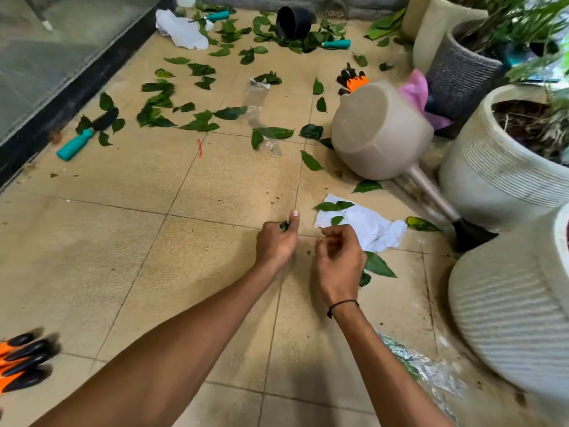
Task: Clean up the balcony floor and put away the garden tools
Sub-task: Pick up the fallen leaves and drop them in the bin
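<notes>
1. The left hand (pixel 276 241), at frame centre, is closed in a fist around green leaves (pixel 283 225), thumb pointing up.
2. The right hand (pixel 338 257), just beside it, has loosely curled fingers; whether it holds anything cannot be told.
3. More scattered leaves (pixel 200 121) cover the balcony floor (pixel 123 241) across the upper half.
4. A teal-handled trowel (pixel 84 137) lies at middle left.
5. A tipped watering can (pixel 380 131) lies at right, near a white paper (pixel 366 226).
6. No writing or labels are readable.

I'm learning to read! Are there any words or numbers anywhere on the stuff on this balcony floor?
None can be read: no words, numbers or labels show.
The white paper shows only faint blurred marks, too blurred to read.
The teal-handled trowel and the watering can show no lettering.
</notes>
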